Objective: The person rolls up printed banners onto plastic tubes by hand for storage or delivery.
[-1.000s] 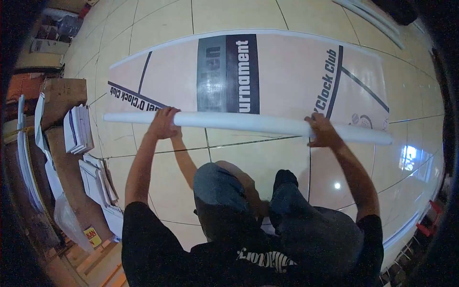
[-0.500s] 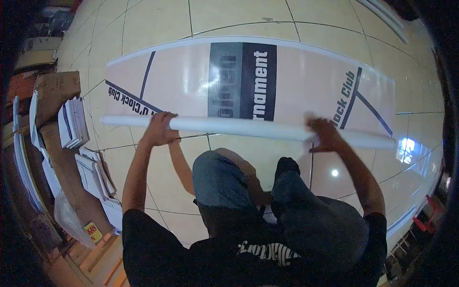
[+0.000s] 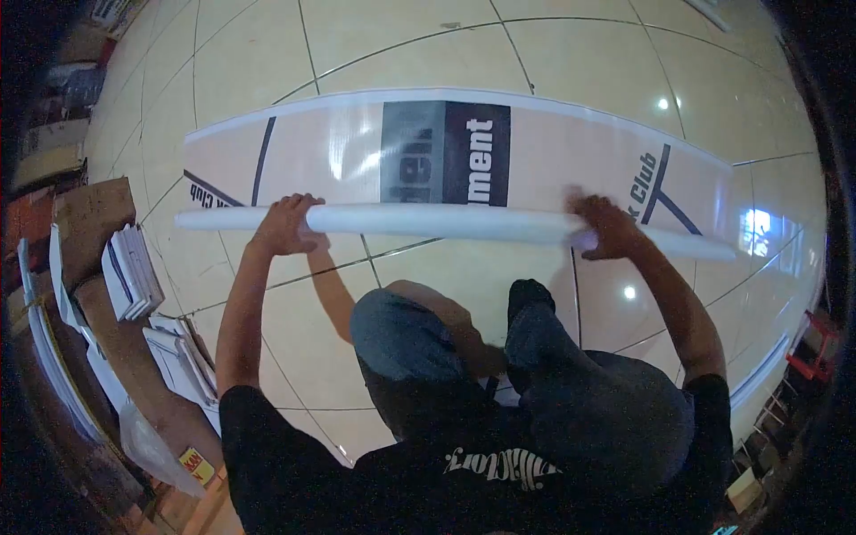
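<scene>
A printed vinyl banner (image 3: 330, 152) lies partly unrolled on the tiled floor, with pale pink ground, dark stripes and lettering that includes "Club". Its near part is wound into a long white roll (image 3: 437, 222) running left to right before my knees. Toward the roll's left end, my left hand (image 3: 290, 225) grips it, fingers over the top and thumb on the near side. My right hand (image 3: 611, 228) holds the roll toward its right end in a similar way; its fingertips are smeared by motion. The roll hides the banner's near print.
Glossy floor tiles (image 3: 419, 58) surround the banner. To the left are folded white sheets (image 3: 132, 272), cardboard (image 3: 94, 223) and clear plastic (image 3: 156, 446). A red object (image 3: 810, 348) stands at the right edge. My bent knee (image 3: 401, 334) and foot (image 3: 530, 299) are close behind the roll.
More of the banner is wound onto the roll, so less lettering shows. Both hands stay on the roll as it has moved toward the banner's far edge. The camera view has shifted slightly.
</scene>
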{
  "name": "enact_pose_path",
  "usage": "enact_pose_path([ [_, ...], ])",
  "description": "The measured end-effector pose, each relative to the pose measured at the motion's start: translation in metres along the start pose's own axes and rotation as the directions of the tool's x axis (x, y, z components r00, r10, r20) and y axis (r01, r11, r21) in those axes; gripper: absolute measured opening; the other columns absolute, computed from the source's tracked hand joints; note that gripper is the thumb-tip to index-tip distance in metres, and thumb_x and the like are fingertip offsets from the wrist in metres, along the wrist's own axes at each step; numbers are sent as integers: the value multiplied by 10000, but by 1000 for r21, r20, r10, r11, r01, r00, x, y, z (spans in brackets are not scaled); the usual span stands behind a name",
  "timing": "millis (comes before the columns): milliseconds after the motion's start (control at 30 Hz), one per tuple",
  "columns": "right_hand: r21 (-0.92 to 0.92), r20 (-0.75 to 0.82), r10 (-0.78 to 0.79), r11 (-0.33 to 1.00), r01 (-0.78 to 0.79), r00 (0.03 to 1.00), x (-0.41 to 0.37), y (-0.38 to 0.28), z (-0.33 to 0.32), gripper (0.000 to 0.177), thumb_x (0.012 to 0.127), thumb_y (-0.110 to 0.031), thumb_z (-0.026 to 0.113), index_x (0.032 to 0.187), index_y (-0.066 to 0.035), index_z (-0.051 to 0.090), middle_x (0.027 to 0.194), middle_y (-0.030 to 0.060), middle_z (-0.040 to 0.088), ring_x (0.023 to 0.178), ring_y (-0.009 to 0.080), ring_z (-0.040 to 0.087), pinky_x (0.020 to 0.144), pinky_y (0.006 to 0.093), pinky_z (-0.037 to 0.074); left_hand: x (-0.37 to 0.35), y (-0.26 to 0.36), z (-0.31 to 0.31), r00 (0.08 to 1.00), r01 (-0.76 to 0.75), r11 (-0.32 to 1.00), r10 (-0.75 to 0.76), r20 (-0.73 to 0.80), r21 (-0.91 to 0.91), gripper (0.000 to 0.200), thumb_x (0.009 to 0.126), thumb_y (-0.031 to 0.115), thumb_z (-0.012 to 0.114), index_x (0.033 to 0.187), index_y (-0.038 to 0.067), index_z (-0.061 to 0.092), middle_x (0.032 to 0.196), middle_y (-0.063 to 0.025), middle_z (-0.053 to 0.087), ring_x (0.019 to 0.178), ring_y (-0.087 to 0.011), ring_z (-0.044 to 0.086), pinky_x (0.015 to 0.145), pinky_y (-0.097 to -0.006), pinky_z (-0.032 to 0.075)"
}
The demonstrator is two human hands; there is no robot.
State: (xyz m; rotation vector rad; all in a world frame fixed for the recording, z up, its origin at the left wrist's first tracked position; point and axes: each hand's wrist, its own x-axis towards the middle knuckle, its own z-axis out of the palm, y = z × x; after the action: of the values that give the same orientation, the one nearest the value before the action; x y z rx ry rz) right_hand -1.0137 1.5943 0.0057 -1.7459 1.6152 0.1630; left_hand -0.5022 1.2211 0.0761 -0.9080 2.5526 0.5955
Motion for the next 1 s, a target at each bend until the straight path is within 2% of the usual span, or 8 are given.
enact_pose_path([
  [67, -89, 37, 44, 995, -41, 998, 2, -9, 6, 660, 703, -203, 690, 1290, -33, 441, 1279, 216, 489, 1205, 371, 458, 1011, 436, 401, 13, -23, 13, 954, -42, 995, 66, 293, -89, 459, 695, 238, 743, 1104, 85, 603, 1125, -115, 624, 1112, -302, 545, 995, -444, 402],
  [133, -21, 0, 68, 997, -68, 998, 9, -27, -50, 656, 707, -201, 681, 1295, -37, 442, 1296, 214, 482, 1204, 364, 468, 1011, 436, 404, 24, -34, 1, 989, -143, 989, 144, 19, -49, 509, 694, 190, 737, 1173, 111, 585, 1186, -129, 601, 1157, -292, 526, 1031, -410, 382],
  [300, 0, 153, 59, 998, -59, 987, 31, 9, -34, 612, 733, -246, 676, 1274, -43, 476, 1284, 183, 513, 1184, 324, 506, 1016, 419, 405, 58, -40, -13, 958, -152, 986, 130, 256, 65, 587, 688, 144, 712, 1248, 109, 540, 1246, -178, 551, 1176, -347, 501, 1032, -433, 376],
  [433, 7, -190, 76, 997, -76, 979, 46, 3, -99, 584, 750, -207, 645, 1278, -36, 464, 1251, 194, 519, 1166, 337, 504, 1025, 428, 389, 76, -50, -31, 939, -240, 953, 276, -204, 186, 592, 707, 74, 677, 1274, 108, 508, 1222, -176, 563, 1158, -354, 510, 995, -419, 410],
  [533, 68, 221, 167, 980, -186, 961, 61, 23, -106, 653, 717, -255, 698, 1285, -42, 455, 1278, 194, 490, 1185, 347, 469, 1024, 436, 379, 109, -84, -38, 974, -227, 972, 225, 43, 61, 637, 671, 109, 705, 1270, 102, 487, 1212, -172, 559, 1140, -356, 518, 985, -416, 419],
  [600, 165, -233, 127, 982, -89, 964, 68, 44, -126, 730, 660, -263, 747, 1289, -44, 448, 1300, 189, 472, 1197, 356, 451, 1015, 438, 383, 123, -87, -48, 961, -136, 990, 127, -245, -20, 664, 629, 138, 741, 1248, 112, 503, 1162, -155, 575, 1065, -340, 557, 957, -420, 441],
  [733, -180, -245, 163, 961, -210, 956, 79, 23, -112, 807, 604, -238, 787, 1306, -54, 433, 1288, 214, 466, 1177, 387, 459, 1014, 468, 380, 138, -61, -54, 964, -119, 922, 197, -182, 369, 664, 573, 145, 771, 1191, 147, 530, 1062, -119, 598, 988, -339, 574, 914, -442, 452],
  [1000, -123, -495, 206, 945, -303, 844, -21, 5, 28, 647, 686, -109, 657, 1292, -49, 437, 1258, 179, 471, 1173, 354, 447, 1007, 507, 317, 37, -19, 24, 935, -35, 966, 121, -332, 255, 553, 621, 106, 730, 1143, 106, 545, 1082, -102, 593, 1032, -323, 556, 911, -450, 430],
])
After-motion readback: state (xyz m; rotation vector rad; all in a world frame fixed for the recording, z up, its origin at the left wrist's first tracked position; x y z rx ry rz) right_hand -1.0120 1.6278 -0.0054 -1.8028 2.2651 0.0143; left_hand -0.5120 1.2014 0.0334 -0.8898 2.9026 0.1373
